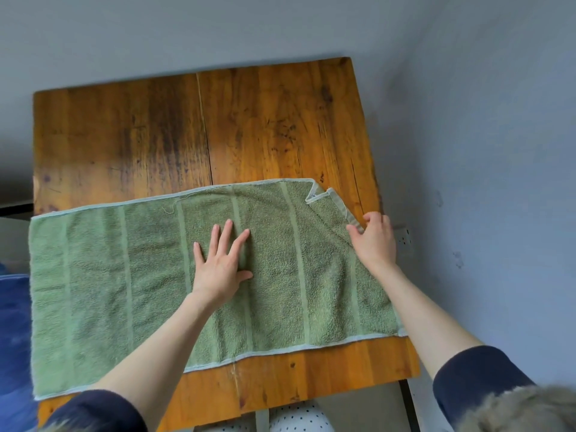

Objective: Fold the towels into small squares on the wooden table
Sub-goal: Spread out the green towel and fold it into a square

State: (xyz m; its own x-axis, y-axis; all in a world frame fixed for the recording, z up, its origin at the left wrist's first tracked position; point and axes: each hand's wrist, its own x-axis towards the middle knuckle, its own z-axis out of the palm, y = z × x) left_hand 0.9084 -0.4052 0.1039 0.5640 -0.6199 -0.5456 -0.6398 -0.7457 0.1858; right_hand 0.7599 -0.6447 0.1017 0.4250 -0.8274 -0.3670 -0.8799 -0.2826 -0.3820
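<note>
Left hand (223, 265) lies flat, fingers (227, 234) spread and pressing the middle of the green towel (103, 285). Right hand (375, 236), at three o'clock, pinches the towel's turned-over hem with curled fingers. The towel lies spread across the wooden desk (249, 126), at its six-o'clock edge.

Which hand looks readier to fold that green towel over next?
The right hand: it already pinches the striped green terry towel's turned-over far right corner at the edge, ready to lift. The left hand lies flat mid-towel, better suited to holding it.
</note>
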